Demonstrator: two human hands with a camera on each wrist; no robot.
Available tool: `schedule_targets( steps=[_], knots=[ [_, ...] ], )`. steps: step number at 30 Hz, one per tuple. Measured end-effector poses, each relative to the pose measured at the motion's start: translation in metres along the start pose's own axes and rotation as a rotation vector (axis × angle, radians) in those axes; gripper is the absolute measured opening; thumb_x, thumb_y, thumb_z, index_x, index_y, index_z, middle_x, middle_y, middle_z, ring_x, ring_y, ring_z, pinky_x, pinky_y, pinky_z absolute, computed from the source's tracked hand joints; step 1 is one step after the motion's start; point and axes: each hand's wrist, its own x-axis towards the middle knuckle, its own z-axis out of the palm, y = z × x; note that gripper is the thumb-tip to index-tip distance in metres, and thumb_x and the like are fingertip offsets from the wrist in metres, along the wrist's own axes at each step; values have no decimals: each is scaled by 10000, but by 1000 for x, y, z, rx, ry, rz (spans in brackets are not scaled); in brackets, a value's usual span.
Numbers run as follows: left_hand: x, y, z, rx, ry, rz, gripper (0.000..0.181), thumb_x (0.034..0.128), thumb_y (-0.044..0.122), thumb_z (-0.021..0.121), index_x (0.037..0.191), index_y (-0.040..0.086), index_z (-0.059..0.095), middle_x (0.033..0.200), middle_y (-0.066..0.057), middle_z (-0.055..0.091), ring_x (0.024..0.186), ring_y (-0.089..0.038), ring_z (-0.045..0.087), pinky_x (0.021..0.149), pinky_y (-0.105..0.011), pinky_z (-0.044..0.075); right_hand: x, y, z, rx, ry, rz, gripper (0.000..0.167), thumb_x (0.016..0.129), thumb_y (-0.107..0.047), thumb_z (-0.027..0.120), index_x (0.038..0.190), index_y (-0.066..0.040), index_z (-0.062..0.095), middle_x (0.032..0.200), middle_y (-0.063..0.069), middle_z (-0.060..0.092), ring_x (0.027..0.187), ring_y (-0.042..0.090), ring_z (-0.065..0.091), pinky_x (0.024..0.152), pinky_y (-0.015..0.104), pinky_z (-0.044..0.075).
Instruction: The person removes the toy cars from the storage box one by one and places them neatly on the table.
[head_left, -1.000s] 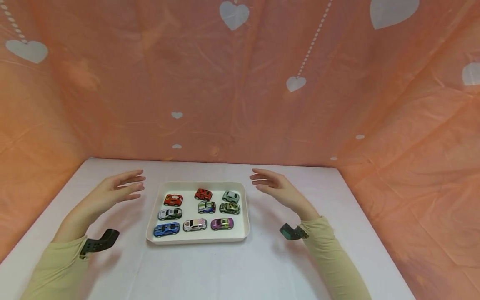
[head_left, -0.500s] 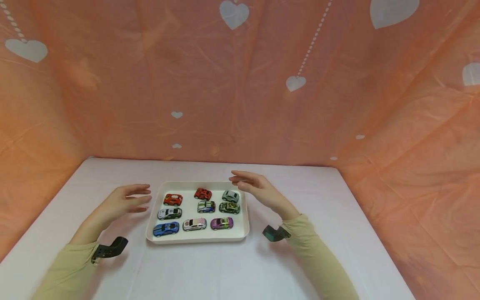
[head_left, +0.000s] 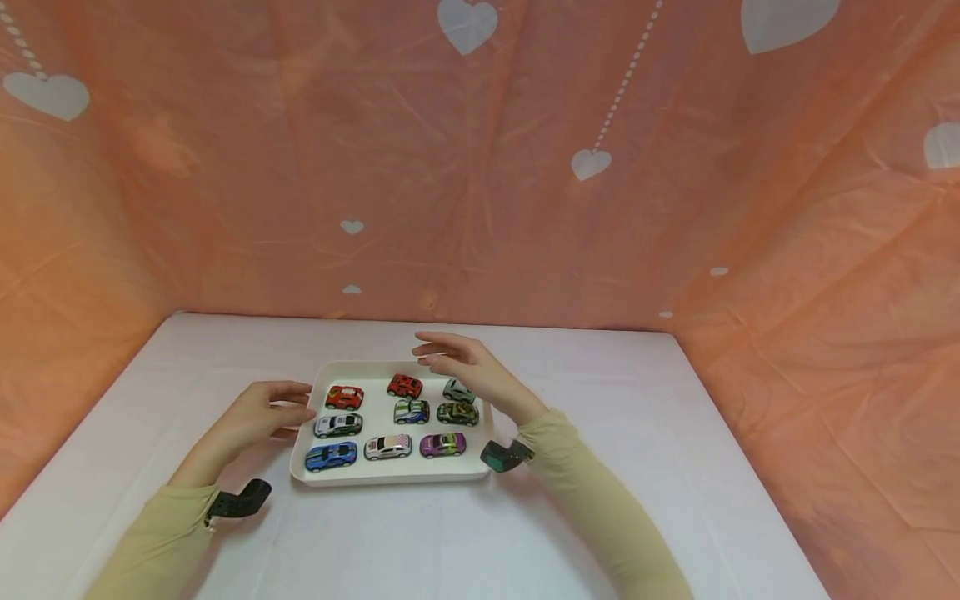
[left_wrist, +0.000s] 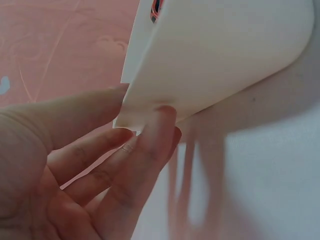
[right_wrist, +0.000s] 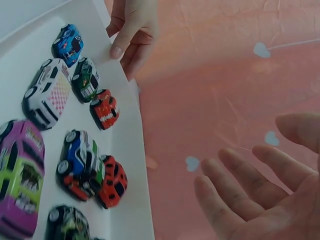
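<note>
A white tray (head_left: 390, 480) of several toy cars lies on the table. My left hand (head_left: 258, 412) holds its left rim, thumb on the edge and fingers against the outer wall (left_wrist: 215, 55) in the left wrist view. Above the far right part of the tray hovers my right hand (head_left: 472, 367), fingers extended, holding nothing. It partly covers a pale green car (head_left: 456, 390). Nearby are a red spotted car (head_left: 405, 386) and a camouflage car (head_left: 457, 413). The front row has a blue car (head_left: 331, 456), a white checkered car (head_left: 388, 447) and a purple-green car (head_left: 442, 444).
Left in the tray are a red car (head_left: 344, 397) and a white-and-black car (head_left: 338, 425). A white, blue and green car (head_left: 412, 412) sits mid-tray. A white cloth covers the table (head_left: 600, 375). Orange sheeting (head_left: 465, 208) with hearts stands behind and at both sides.
My left hand has moved right and taken hold of the tray's left rim. The right hand has travelled left, from beside the tray to above it. The cars stay in place.
</note>
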Motion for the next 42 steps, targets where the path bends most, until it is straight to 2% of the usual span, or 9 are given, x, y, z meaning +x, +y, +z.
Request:
schedule_targets(
  steps=[6, 10, 16, 23, 26, 30, 34, 38, 42],
  knots=[
    [-2, 0, 1, -15, 8, -23, 570, 880, 143, 694, 1315, -136, 452, 1235, -336, 516, 918, -282, 643, 689, -366, 555, 20, 7, 13, 23, -26, -23, 408, 985, -164, 547, 1386, -105, 503, 1287, 164, 573, 1127, 164, 575, 946, 298, 444],
    [-2, 0, 3, -26, 16, -34, 568, 877, 127, 694, 1320, -132, 449, 1225, -332, 524, 904, -267, 646, 677, -356, 556, 31, 13, 20, 21, -39, 7, 409, 972, -165, 571, 1374, -108, 519, 1283, 165, 575, 1116, 189, 587, 926, 295, 454],
    [1, -1, 5, -37, 23, -29, 563, 877, 96, 688, 1324, -139, 438, 1208, -330, 534, 902, -259, 646, 661, -345, 556, 44, 19, 30, -19, -63, 46, 402, 962, -157, 587, 1356, -98, 535, 1283, 163, 576, 1097, 150, 589, 902, 276, 466],
    [2, 2, 6, -27, 29, -25, 555, 870, 102, 692, 1312, -136, 455, 1196, -326, 545, 893, -252, 641, 659, -346, 555, 56, 22, 41, -15, -76, 63, 394, 965, -114, 572, 1353, -56, 530, 1273, 182, 579, 1104, 198, 587, 930, 429, 458],
    [2, 3, 7, -31, 30, -24, 540, 870, 96, 687, 1306, -133, 466, 1195, -325, 547, 895, -258, 640, 667, -347, 554, 63, 25, 46, -26, -83, 74, 398, 965, -117, 573, 1353, -41, 527, 1265, 176, 587, 1109, 200, 583, 919, 450, 460],
    [2, 3, 8, -31, 28, -25, 538, 875, 107, 685, 1306, -130, 468, 1189, -317, 552, 893, -258, 638, 674, -350, 553, 68, 26, 53, -63, -85, 110, 405, 960, -153, 589, 1349, -52, 538, 1250, 119, 609, 1107, 149, 577, 886, 419, 485],
    [2, 4, 9, -36, 26, -18, 531, 878, 104, 679, 1306, -128, 468, 1178, -311, 557, 886, -259, 639, 674, -352, 554, 73, 25, 60, -83, -100, 127, 414, 942, -156, 614, 1343, -72, 552, 1235, 66, 621, 1091, 107, 575, 844, 304, 493],
    [3, 4, 9, -49, 25, -8, 522, 877, 91, 677, 1302, -130, 470, 1178, -316, 556, 887, -262, 643, 674, -355, 556, 80, 31, 66, -82, -133, 114, 409, 915, -89, 633, 1317, -45, 569, 1226, 88, 622, 1072, 105, 582, 858, 213, 452],
    [3, 4, 10, -52, 22, -3, 523, 877, 97, 679, 1300, -129, 471, 1175, -315, 558, 889, -262, 644, 679, -359, 556, 83, 34, 69, -93, -143, 132, 402, 906, -75, 638, 1301, -31, 577, 1221, 112, 623, 1073, 112, 584, 892, 204, 429]
  ],
)
